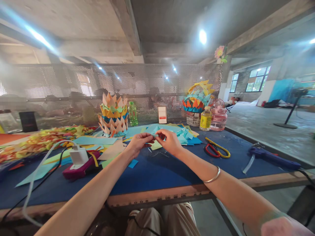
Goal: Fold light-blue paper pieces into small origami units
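Observation:
Above the middle of the blue tabletop (157,177), my left hand (140,143) and my right hand (169,140) meet at the fingertips. Between them they pinch a small piece of light blue paper (154,135), mostly hidden by the fingers. Just behind lies a heap of light blue folded paper pieces (183,134). A small blue paper square (133,163) rests near my left wrist. Scissors (216,149) with red and yellow handles lie to the right of my right hand.
At right lies a blue glue gun (270,157). A purple power strip (80,167) with a white plug and cables sits left. Layered paper crafts (113,114), a green bottle (133,113), a phone (162,114), a yellow bottle (205,120) and a pink jug (219,118) line the back.

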`<action>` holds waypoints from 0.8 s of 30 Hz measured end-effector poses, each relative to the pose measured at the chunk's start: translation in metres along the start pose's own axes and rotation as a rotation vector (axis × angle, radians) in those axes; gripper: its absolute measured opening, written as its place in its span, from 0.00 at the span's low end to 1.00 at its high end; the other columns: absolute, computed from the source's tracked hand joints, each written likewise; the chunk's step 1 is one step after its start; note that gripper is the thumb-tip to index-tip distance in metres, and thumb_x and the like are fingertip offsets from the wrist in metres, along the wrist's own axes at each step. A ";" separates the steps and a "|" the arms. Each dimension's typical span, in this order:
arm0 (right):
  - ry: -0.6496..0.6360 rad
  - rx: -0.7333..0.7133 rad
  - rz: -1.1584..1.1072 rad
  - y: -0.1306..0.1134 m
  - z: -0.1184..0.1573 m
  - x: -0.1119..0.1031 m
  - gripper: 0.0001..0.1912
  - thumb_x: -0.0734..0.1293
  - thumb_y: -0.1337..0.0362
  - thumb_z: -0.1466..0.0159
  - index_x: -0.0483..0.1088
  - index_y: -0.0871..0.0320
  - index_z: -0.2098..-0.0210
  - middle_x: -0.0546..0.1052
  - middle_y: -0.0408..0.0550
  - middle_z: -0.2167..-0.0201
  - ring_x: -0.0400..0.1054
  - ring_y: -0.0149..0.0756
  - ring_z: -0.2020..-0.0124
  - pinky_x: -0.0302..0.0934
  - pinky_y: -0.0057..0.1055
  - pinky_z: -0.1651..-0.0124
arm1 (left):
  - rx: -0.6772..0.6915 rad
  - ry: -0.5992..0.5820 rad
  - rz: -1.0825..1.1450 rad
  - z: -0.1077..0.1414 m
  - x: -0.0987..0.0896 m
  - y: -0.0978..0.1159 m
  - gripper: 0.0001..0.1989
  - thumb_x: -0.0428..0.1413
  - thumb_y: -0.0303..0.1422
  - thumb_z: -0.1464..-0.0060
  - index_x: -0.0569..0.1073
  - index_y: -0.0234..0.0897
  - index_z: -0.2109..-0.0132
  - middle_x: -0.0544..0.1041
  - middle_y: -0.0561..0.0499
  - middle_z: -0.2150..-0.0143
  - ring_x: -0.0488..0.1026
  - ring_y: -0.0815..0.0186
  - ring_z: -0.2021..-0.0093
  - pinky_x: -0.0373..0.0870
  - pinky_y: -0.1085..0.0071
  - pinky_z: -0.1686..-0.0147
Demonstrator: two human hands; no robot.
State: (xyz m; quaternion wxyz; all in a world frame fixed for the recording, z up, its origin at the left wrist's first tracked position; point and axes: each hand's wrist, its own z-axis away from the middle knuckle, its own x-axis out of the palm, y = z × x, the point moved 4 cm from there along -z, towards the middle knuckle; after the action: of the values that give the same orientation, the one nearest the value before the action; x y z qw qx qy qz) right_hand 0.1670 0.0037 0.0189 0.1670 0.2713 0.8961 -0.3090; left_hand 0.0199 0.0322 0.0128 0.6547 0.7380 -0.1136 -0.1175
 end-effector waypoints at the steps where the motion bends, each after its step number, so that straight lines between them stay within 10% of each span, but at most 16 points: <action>1: -0.002 0.005 -0.008 0.000 0.000 0.000 0.07 0.62 0.63 0.42 0.70 0.56 0.66 0.72 0.42 0.75 0.63 0.29 0.74 0.56 0.25 0.67 | 0.002 0.000 0.000 0.000 0.000 0.000 0.14 0.65 0.38 0.64 0.75 0.34 0.71 0.76 0.50 0.71 0.73 0.68 0.68 0.66 0.74 0.68; 24: 0.046 -0.085 0.050 -0.003 0.001 -0.003 0.09 0.62 0.64 0.40 0.74 0.55 0.65 0.73 0.45 0.71 0.66 0.33 0.66 0.58 0.28 0.61 | -0.028 0.001 0.049 -0.003 0.000 -0.004 0.11 0.62 0.37 0.61 0.76 0.32 0.72 0.78 0.48 0.74 0.74 0.68 0.71 0.67 0.73 0.68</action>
State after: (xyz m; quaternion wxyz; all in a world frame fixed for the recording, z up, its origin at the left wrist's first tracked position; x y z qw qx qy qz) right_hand 0.1680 -0.0002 0.0207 0.1653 0.2932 0.9051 -0.2600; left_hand 0.0214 0.0355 0.0093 0.6679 0.7257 -0.1293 -0.1027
